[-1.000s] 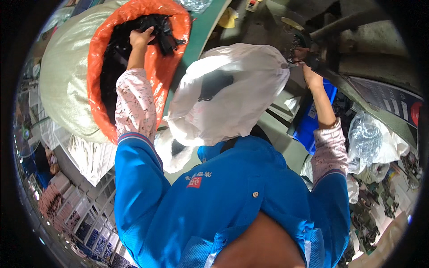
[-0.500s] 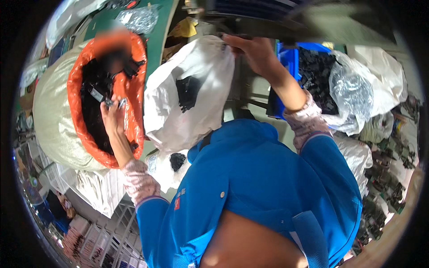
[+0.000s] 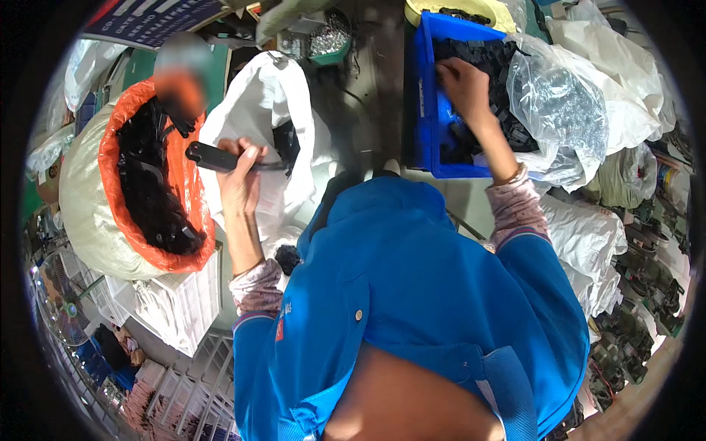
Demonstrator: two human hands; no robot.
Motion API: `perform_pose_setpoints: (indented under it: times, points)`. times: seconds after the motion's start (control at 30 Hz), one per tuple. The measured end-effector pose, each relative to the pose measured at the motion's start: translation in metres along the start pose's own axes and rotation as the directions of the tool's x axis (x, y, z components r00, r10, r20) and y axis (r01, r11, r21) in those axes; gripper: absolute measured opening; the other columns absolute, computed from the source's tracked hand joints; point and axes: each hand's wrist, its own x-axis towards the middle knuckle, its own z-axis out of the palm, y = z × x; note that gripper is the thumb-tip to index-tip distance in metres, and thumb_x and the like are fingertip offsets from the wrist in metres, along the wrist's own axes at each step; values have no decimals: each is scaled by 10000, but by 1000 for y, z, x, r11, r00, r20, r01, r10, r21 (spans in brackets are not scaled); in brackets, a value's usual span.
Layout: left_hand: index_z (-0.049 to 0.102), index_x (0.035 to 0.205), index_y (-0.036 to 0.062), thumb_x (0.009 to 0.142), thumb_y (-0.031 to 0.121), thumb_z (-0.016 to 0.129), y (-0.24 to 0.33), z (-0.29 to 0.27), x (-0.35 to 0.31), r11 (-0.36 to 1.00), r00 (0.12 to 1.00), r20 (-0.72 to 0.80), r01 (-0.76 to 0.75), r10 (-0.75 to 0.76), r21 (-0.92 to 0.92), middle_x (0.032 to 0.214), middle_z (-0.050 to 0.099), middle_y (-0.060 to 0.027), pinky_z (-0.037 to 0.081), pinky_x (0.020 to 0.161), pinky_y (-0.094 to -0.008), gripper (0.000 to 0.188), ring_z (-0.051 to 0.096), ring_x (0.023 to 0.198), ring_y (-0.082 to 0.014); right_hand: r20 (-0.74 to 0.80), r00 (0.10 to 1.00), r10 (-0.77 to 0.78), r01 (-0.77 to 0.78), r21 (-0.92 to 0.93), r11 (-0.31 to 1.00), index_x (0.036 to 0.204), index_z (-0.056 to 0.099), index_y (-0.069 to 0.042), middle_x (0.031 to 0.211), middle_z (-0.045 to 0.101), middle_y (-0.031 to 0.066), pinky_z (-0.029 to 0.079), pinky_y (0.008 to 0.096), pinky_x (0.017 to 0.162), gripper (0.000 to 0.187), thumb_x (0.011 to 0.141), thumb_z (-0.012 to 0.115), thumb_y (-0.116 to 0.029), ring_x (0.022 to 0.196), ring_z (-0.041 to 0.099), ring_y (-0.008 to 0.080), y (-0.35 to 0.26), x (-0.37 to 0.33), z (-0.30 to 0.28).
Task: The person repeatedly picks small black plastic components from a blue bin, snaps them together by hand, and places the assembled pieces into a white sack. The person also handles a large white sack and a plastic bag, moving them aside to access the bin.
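My left hand (image 3: 241,180) is closed around a long black handle-shaped part (image 3: 212,156); a thin dark strip runs out past the fingers on the right. It is held over the near-left opening of a white sack (image 3: 257,95), which has black pieces (image 3: 285,147) inside. Inside the blue bin (image 3: 429,158), my right hand (image 3: 465,90) reaches down over a heap of small black plastic parts (image 3: 501,121). Its fingers are curled together, and I cannot make out what is between them. To the left, an orange-lined sack (image 3: 197,242) holds black parts.
Clear plastic (image 3: 562,110) drapes over the blue bin's right side. Beyond the bin sits a yellow tub (image 3: 489,23); a green container (image 3: 329,53) of small shiny pieces stands at the back. A white crate (image 3: 193,312) is at lower left.
My left hand has moved right from the orange-lined sack to the white sack, carrying the black part. My right hand has left the white sack's top and come into the blue bin.
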Motion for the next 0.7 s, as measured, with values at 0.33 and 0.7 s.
perform_pose_setpoints:
  times: [0.33,0.7]
  points:
    - [554,1005,29,867,7,679,-91,146,12,967,959,196,165,-203,195,921,634,-105,478,577,-290,188,599,695,-174,309,885,349,-193,-438,878,1066,656,-60,1038,684,208,543,437,795,230,865,652,-171,951,681,355,83,-23,8]
    - [606,1169,-44,892,7,665,-141,199,23,969,919,364,67,-152,237,1137,646,-165,604,805,-378,288,659,981,-242,403,913,-63,-258,691,676,1237,614,-18,1065,692,123,552,274,760,378,867,690,-36,925,672,165,-20,-53,-49]
